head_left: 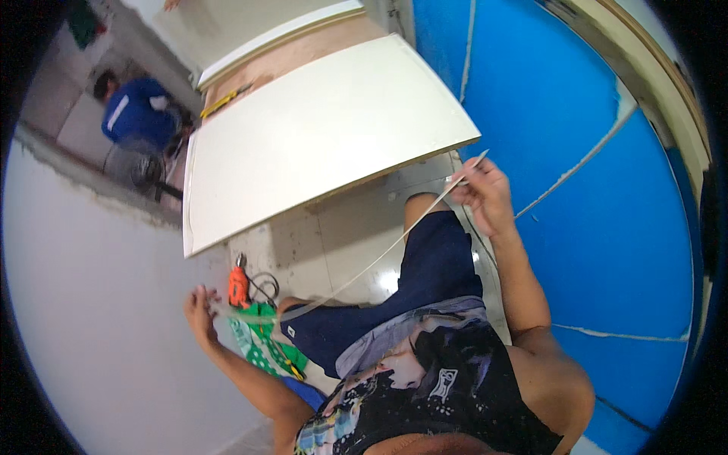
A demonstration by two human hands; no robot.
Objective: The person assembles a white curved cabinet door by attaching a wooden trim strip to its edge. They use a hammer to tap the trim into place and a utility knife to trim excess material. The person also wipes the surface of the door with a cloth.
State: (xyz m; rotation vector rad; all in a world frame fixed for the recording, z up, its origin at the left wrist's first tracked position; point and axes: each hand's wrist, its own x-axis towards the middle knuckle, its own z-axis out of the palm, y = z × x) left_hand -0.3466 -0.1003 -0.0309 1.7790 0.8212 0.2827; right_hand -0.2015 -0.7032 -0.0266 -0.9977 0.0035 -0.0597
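Note:
A long, thin whitish strip [379,256] stretches slantwise across my lap, sagging a little toward its left end. My right hand [485,193] pinches it near one end, and a short pointed piece sticks out past the fingers. That hand is close to the right corner of a white panel [326,133] with a bare edge facing me. At the left, my left hand [201,311] has the strip's other end, which looks blurred there. The panel lies raised in front of me, apart from both hands.
An orange power drill [238,284] stands by a green cloth [265,341] on the tiled floor [334,246]. A yellow cutter knife [226,100] lies beyond the panel. Blue wall panels [591,227] rise at the right. Back left, a person in blue [142,114] crouches behind a fan [136,167].

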